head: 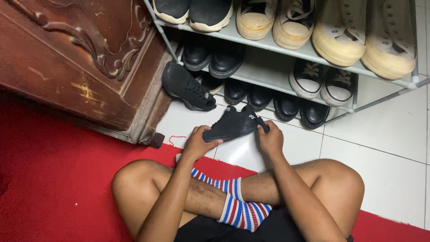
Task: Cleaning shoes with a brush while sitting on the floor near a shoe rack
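Black knit sneaker hung just above the white floor tiles, before the shoe rack. Left hand gripped its toe, right hand its heel tab. It looked light and pliable; toe and heel seemed the firmest holds.

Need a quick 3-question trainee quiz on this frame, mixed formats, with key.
1. True or false: both hands hold the black sneaker.
2. The left hand grips the sneaker's: A) toe B) heel C) laces
3. Fill in: the second black sneaker leans against the wooden ____.

Key: 1 true, the right hand is at the heel; 2 A; 3 cabinet.
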